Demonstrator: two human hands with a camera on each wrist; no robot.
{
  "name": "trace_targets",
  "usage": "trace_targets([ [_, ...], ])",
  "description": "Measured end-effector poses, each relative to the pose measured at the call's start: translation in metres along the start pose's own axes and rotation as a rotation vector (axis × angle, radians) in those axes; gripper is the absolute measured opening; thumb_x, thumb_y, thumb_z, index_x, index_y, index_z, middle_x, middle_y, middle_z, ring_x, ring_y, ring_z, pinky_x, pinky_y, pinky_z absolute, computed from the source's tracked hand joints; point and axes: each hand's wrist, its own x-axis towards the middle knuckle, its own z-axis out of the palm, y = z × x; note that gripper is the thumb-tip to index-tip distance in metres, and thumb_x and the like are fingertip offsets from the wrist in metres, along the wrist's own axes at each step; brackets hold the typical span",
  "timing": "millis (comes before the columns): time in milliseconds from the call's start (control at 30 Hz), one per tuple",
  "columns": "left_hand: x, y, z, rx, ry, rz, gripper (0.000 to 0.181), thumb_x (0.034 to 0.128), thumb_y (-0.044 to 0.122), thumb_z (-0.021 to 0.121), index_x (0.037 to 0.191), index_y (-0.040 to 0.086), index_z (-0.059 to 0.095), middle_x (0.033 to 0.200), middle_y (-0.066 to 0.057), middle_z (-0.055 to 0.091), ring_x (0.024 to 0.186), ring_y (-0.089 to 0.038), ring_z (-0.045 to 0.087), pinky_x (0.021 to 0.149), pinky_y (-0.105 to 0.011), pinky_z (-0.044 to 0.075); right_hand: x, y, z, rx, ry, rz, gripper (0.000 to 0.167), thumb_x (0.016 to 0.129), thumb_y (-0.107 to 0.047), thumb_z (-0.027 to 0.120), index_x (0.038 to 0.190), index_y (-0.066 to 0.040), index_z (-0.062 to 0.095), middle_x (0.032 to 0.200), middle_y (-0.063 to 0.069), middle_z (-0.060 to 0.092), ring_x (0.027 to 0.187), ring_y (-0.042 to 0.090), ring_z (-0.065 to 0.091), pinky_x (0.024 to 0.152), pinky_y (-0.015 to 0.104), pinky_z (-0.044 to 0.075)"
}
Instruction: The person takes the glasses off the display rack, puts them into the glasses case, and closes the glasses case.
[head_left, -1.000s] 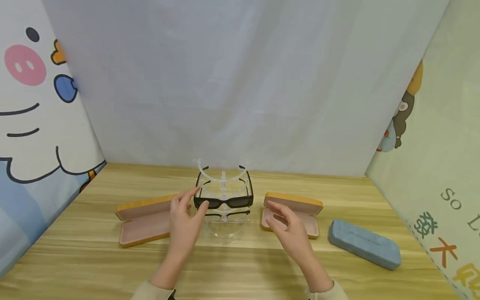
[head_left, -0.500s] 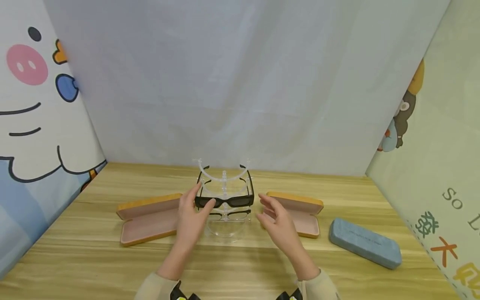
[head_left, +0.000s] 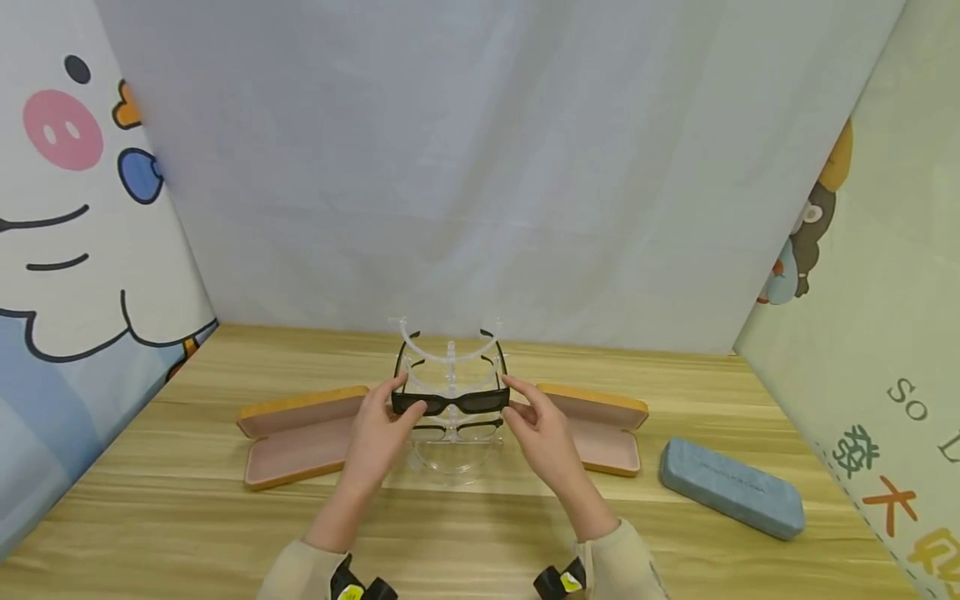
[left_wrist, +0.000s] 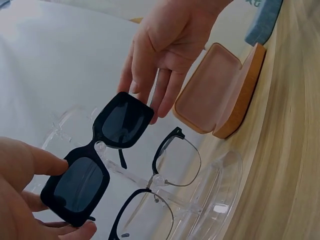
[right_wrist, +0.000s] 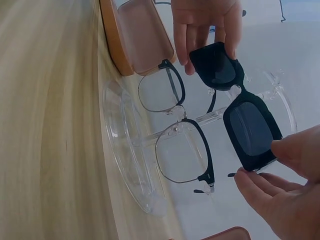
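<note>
Since half a second ago, the person's right hand point(head_left: 543, 433) has moved left, from a spot just beside the black sunglasses point(head_left: 480, 403) to their right end, while the left hand point(head_left: 378, 429) remains at the left end. Both hands now pinch the frame, one at each end, thumbs at the front. Those sunglasses are on a clear stand point(head_left: 452, 379), lenses toward the near side, arms pointing to the far side. Below them, the same stand carries dark-browed eyeglasses point(head_left: 480, 430). On the wood-grain desk point(head_left: 465, 542), an open pink-lined case point(head_left: 300, 454) lies left of the stand, a smaller open case point(head_left: 603, 446) right, and a blue closed case point(head_left: 731, 487) farther right.
</note>
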Motion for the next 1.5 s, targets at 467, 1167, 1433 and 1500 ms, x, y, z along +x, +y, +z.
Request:
trace_targets([
  [467, 0.001, 0.002, -0.012, -0.050, -0.071, -0.020, 0.048, 0.0912, 0.027, 0.054, 0.136, 0.023, 0.040, 0.144, -0.014, 0.032, 0.122, -0.035, 0.044, 0.061, -0.029, 0.044, 0.008, -0.002, -0.002, -0.009, 0.086, 0.041, 0.031, 0.087, -0.017, 0.061, 0.118, -0.011, 0.059, 0.124, 0.009, 0.057, 0.101, 0.021, 0.062, 0.083, 0.033, 0.051],
  [1167, -0.009, 0.020, -0.037, 0.043, -0.097, 0.061, 0.061, 0.0886, 0.027, 0.059, 0.142, 0.014, 0.033, 0.132, -0.014, 0.048, 0.114, -0.030, 0.052, 0.090, -0.043, 0.046, -0.006, -0.023, -0.017, 0.090, 0.073, 0.046, 0.054, 0.089, -0.022, 0.059, 0.137, -0.011, 0.039, 0.132, 0.008, 0.049, 0.105, 0.019, 0.056, 0.086, 0.020, 0.046],
  [1433, -0.017, 0.028, -0.037, -0.084, -0.094, 0.045, 0.053, 0.0856, 0.029, 0.063, 0.133, 0.013, 0.047, 0.126, -0.012, 0.054, 0.112, -0.026, 0.054, 0.092, -0.041, 0.045, -0.011, -0.030, -0.022, 0.056, 0.123, 0.001, 0.040, 0.089, -0.020, 0.059, 0.126, -0.007, 0.054, 0.103, 0.011, 0.060, 0.090, 0.011, 0.057, 0.079, 0.018, 0.046],
  [1500, -0.019, 0.031, -0.037, -0.130, -0.092, 0.022, 0.053, 0.0852, 0.029, 0.064, 0.133, 0.013, 0.047, 0.129, -0.013, 0.052, 0.116, -0.028, 0.051, 0.094, -0.042, 0.043, -0.012, -0.031, -0.023, 0.059, 0.125, 0.005, 0.039, 0.088, -0.020, 0.059, 0.126, -0.008, 0.055, 0.105, 0.010, 0.060, 0.094, 0.012, 0.058, 0.083, 0.021, 0.046],
])
